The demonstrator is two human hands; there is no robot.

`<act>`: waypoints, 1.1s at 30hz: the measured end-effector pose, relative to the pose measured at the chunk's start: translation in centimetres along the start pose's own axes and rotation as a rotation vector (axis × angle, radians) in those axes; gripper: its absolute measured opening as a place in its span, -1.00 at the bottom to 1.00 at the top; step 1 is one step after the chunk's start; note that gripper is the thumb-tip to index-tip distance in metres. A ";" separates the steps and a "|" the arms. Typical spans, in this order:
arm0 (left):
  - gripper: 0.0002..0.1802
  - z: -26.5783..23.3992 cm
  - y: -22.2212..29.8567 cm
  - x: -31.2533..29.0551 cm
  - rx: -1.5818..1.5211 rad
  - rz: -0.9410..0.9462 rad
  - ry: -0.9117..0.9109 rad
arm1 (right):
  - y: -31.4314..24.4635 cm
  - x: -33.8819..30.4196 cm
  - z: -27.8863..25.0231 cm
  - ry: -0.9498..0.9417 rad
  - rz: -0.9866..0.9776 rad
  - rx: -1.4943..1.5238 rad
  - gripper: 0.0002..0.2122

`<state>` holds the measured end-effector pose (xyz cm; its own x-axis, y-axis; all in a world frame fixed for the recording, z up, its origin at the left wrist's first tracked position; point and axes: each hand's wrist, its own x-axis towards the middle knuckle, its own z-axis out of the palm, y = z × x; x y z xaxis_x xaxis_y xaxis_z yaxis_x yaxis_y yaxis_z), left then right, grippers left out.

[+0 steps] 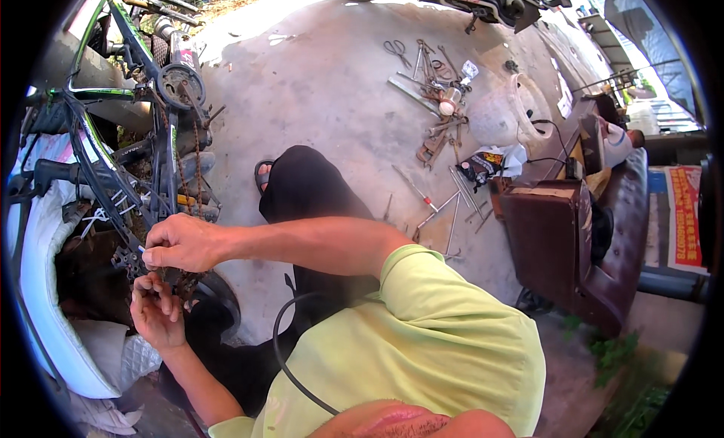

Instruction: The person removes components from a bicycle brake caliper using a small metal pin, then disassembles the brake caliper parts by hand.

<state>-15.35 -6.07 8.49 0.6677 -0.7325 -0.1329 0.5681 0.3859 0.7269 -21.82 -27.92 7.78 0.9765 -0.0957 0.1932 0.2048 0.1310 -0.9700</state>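
Observation:
A black and green bicycle frame stands tipped at my left, its chainring high up and a rusty chain hanging down from it. My right hand reaches across to the frame's lower end, fingers closed; a small pale-blue tip shows at its thumb, and the rest of what it grips is hidden. Just below, my left hand has its fingers curled together beside the dark rear derailleur parts. Whatever lies between those fingertips is too small to make out.
Pliers, wrenches and other hand tools lie on the concrete floor, with long metal rods nearer me. A whitish bucket lies beside a maroon padded seat at right. A motorbike stands at the back.

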 end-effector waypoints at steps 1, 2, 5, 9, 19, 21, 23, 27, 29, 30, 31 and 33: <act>-0.68 -0.3 0.1 0.0 0.033 -0.042 0.046 | 0.0 0.1 0.2 -0.003 -0.001 0.003 -0.68; -0.67 -0.4 0.1 0.0 0.065 -0.082 0.095 | -0.1 0.4 0.4 0.037 -0.138 -0.016 -0.70; -0.68 0.7 0.1 -0.9 0.099 -0.116 0.279 | -0.7 1.2 1.8 0.095 -0.358 -0.157 -0.75; -0.69 -0.6 0.6 -1.0 0.156 -0.174 0.240 | -0.4 3.0 3.3 0.160 -0.358 -0.304 -0.84; -0.76 -2.8 3.2 -2.3 0.145 -0.085 0.439 | 0.2 6.0 5.3 0.046 0.194 -0.275 -0.78; -0.78 -4.6 3.2 -1.4 0.066 -0.084 0.508 | 0.4 7.3 5.9 -0.012 0.216 -0.344 -0.77; -0.79 -4.4 3.2 -0.7 0.061 -0.093 0.580 | 1.1 8.2 5.8 -0.045 0.244 -0.270 -0.76; -0.81 -6.0 4.5 -0.4 0.028 -0.044 0.544 | 2.6 9.5 6.7 -0.036 0.318 -0.282 -0.77; -0.81 -6.8 4.9 -0.6 0.016 -0.024 0.591 | 2.4 9.6 7.6 -0.050 0.330 -0.292 -0.77; -0.81 -7.3 5.1 -0.8 0.022 -0.013 0.594 | 2.3 9.6 8.1 -0.059 0.341 -0.308 -0.77; -0.81 -7.6 5.2 -1.0 0.028 -0.003 0.596 | 2.3 9.6 8.4 -0.066 0.350 -0.325 -0.77; -0.81 -8.0 5.2 -1.5 0.023 -0.006 0.589 | 2.4 9.5 8.7 -0.057 0.346 -0.348 -0.77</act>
<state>-9.52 1.53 7.03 0.8230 -0.2969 -0.4842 0.5664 0.3658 0.7385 -11.43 -19.89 8.59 0.9874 -0.0493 -0.1502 -0.1570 -0.1930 -0.9686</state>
